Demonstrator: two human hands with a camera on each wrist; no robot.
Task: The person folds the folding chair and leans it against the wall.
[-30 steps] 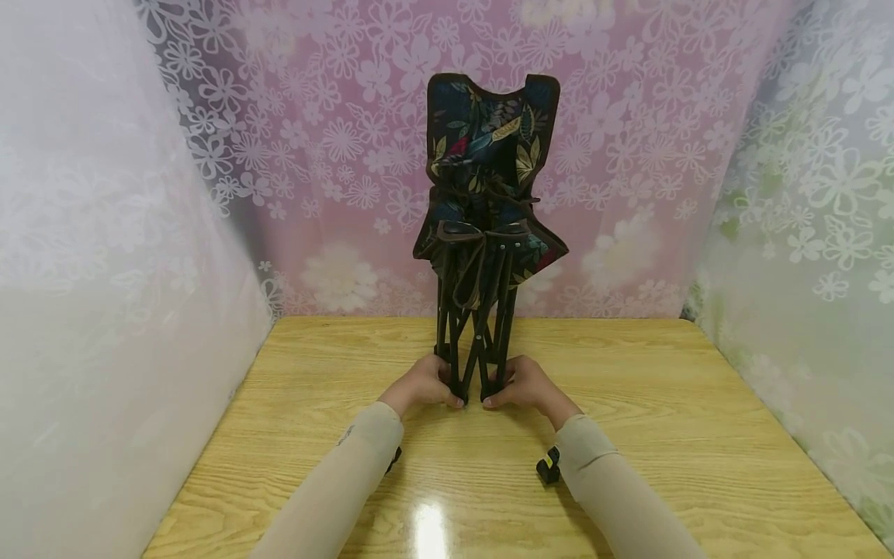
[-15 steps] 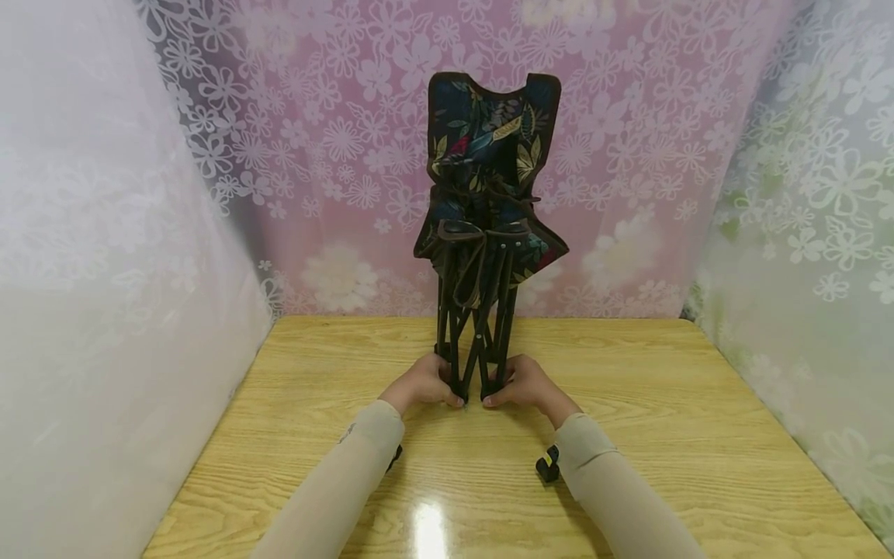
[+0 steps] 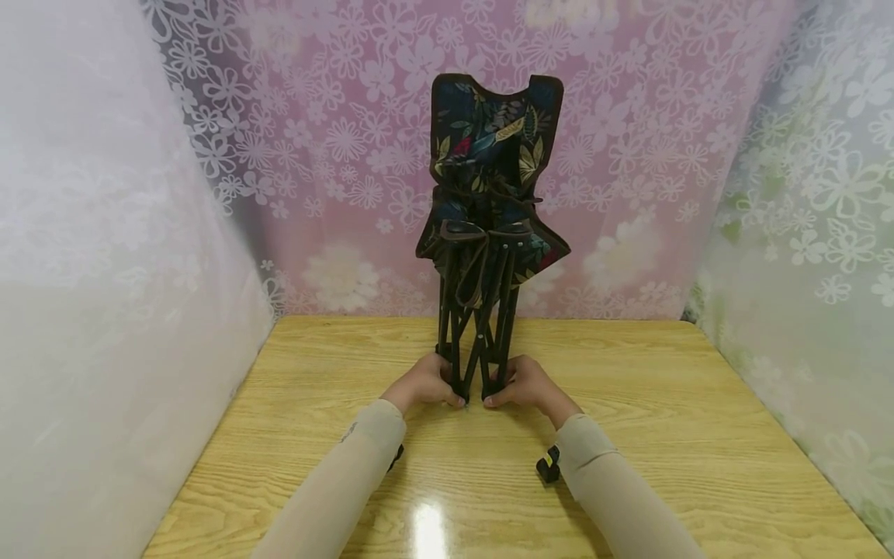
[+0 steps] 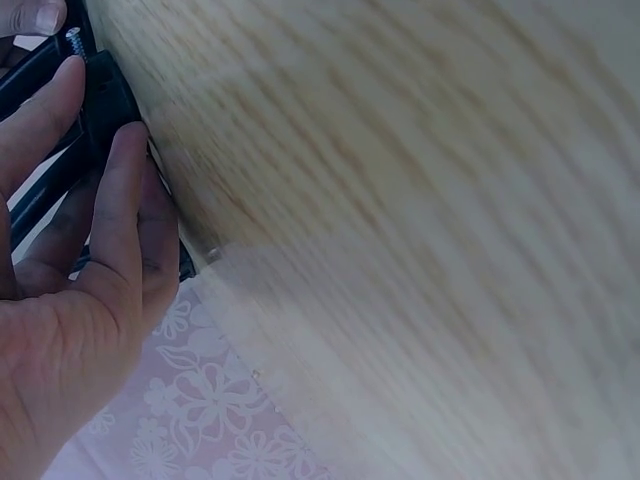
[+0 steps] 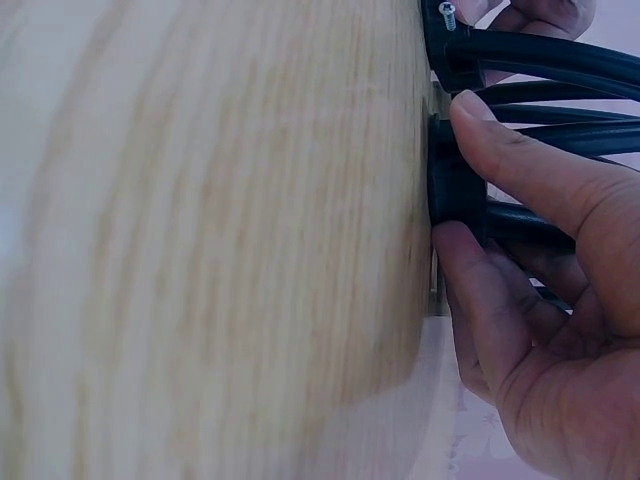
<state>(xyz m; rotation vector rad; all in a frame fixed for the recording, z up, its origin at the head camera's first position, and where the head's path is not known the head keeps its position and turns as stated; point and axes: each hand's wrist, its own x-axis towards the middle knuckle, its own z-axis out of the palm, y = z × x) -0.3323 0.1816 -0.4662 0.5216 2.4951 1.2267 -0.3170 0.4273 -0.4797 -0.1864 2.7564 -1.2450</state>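
Note:
A folding chair [image 3: 489,147] with dark leaf-patterned fabric stands upright and mostly folded on the wooden table [image 3: 335,357]. Its thin black legs cross below the seat. My left hand [image 3: 424,382] grips the black plastic foot [image 4: 108,100] at the lower left, thumb and fingers on either side of it; a small screw shows by that foot. At the lower right, my right hand [image 3: 528,388] pinches another black foot [image 5: 455,175] between thumb and fingers. Both feet are close to the tabletop, a narrow gap between them. The rear feet are partly hidden.
Behind the table hangs a pink floral curtain [image 3: 335,194]. Whitish sheets flank it, a plain-looking left sheet [image 3: 119,233] and a flowered right sheet [image 3: 824,256]. A black clip-like piece [image 3: 548,466] sits under the right sleeve.
Both hands keep their grip on the chair's feet. The chair appears shifted very slightly to the right in the head view; otherwise nothing differs.

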